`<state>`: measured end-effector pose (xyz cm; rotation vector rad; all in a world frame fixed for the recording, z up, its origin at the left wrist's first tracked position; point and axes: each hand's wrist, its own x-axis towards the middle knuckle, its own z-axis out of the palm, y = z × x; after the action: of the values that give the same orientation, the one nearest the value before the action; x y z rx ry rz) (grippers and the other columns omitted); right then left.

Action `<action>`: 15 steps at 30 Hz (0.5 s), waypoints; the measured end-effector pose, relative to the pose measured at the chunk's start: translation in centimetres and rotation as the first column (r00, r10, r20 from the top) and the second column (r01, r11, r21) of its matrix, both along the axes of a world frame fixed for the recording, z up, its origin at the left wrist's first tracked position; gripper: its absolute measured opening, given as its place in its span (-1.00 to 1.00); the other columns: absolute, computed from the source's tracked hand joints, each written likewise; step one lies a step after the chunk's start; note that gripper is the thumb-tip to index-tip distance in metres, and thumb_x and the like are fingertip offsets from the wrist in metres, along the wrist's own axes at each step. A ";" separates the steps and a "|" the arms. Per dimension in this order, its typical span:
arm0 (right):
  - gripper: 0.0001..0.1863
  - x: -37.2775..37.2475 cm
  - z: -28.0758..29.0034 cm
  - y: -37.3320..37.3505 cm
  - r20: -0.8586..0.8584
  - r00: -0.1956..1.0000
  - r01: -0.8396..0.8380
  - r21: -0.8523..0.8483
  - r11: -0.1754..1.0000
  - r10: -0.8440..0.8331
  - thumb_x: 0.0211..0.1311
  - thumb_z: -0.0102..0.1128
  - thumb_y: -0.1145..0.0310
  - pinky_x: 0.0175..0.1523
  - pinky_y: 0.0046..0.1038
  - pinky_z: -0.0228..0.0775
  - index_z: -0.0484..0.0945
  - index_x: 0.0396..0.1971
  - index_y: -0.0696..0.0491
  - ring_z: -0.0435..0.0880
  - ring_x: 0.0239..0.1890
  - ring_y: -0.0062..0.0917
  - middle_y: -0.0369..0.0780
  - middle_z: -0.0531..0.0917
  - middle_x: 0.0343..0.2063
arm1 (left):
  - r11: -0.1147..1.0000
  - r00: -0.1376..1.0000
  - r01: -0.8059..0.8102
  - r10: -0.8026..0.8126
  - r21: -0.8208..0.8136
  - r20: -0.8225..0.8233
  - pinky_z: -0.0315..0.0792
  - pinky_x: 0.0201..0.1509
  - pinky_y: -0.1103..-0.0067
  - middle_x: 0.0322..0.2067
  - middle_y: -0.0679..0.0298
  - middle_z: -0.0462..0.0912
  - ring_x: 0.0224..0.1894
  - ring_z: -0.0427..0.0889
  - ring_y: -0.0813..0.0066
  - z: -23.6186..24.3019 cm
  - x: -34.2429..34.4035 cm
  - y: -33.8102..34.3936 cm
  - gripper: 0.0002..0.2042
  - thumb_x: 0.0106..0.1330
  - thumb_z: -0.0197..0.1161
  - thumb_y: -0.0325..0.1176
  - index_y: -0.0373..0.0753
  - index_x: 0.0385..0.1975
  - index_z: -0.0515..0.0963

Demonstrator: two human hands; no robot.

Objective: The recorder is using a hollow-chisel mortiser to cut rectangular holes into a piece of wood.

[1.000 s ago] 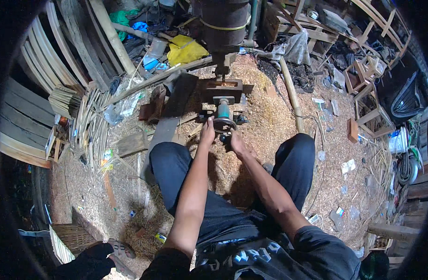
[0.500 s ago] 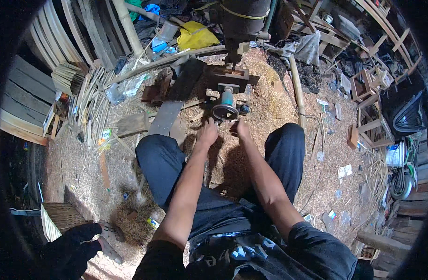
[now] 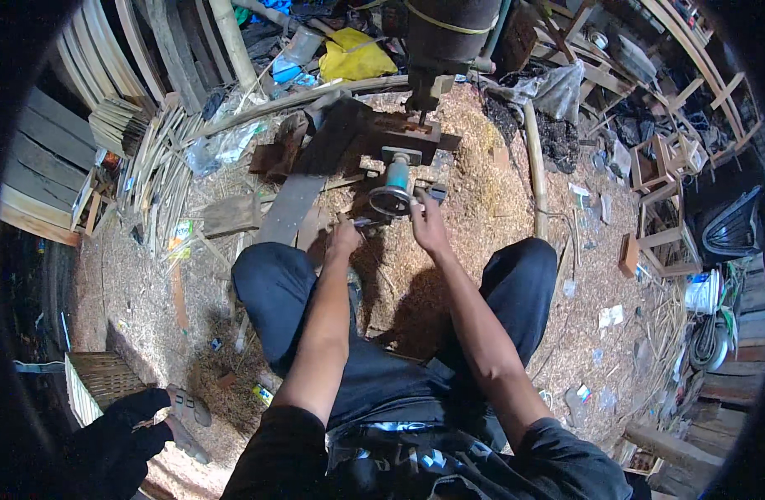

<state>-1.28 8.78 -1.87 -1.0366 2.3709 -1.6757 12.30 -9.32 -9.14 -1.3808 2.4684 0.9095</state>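
Observation:
In front of me stands a drilling machine whose bit [image 3: 422, 118] points down at a brown block [image 3: 416, 133] held in a metal clamp. A green cylindrical shaft [image 3: 397, 173] runs from the clamp toward me and ends in a round metal handwheel [image 3: 390, 202]. My right hand [image 3: 430, 227] is closed at the wheel's right edge, its fingers around what looks like the wheel's knob. My left hand [image 3: 343, 240] is closed to the wheel's lower left, beside a short greyish piece [image 3: 362, 222] that I cannot identify.
Sawdust covers the floor. A flat board [image 3: 291, 208] and a wooden block [image 3: 232, 215] lie left of the machine; a pole [image 3: 534, 167] lies right. Thin sticks [image 3: 157, 167] pile up at left. Wooden frames [image 3: 662, 208] stand at right. Another person's foot [image 3: 187, 408] shows lower left.
My left hand has moved left and slightly toward me, away from the wheel. My right hand has come in closer to the wheel's right edge.

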 end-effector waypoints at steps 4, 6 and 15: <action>-0.62 0.4 -0.2 -1.3 0.007 1.000 -0.016 0.023 1.000 0.015 0.39 -0.02 0.23 -0.05 -0.39 0.42 0.46 0.08 0.13 0.59 -0.14 -0.31 -0.03 0.58 -0.16 | 0.995 0.999 -0.053 0.054 0.081 -0.010 0.33 0.20 0.23 0.01 -0.26 0.46 0.09 0.46 -0.14 -1.5 -0.3 -0.8 -0.37 0.19 0.13 -0.38 -0.46 0.22 0.06; -0.66 0.2 -0.6 -1.6 0.137 0.990 -0.037 0.038 0.999 0.032 0.38 0.02 0.28 -0.17 -0.47 0.45 0.51 0.03 0.14 0.60 -0.27 -0.44 -0.09 0.59 -0.25 | 0.991 0.994 -0.091 0.084 0.094 0.075 0.34 0.21 0.27 0.03 -0.18 0.47 0.10 0.47 -0.06 -2.8 -0.5 -1.2 -0.36 0.18 0.14 -0.36 -0.38 0.27 0.10; -0.72 0.1 -1.3 -2.3 0.085 0.994 -0.065 -0.062 0.996 0.070 0.34 0.10 0.35 -0.06 -0.52 0.38 0.56 -0.03 0.15 0.58 -0.18 -0.52 -0.14 0.62 -0.21 | 0.983 0.980 -0.174 0.179 0.058 -0.085 0.35 0.04 0.13 -0.16 -0.15 0.55 -0.04 0.46 -0.21 -9.2 0.6 -2.5 -0.72 0.31 0.02 -0.25 -0.25 -0.11 0.49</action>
<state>-1.17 6.47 -3.15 -1.0178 2.2201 -1.7399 12.94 -11.81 -18.32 -1.5953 2.3976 1.0855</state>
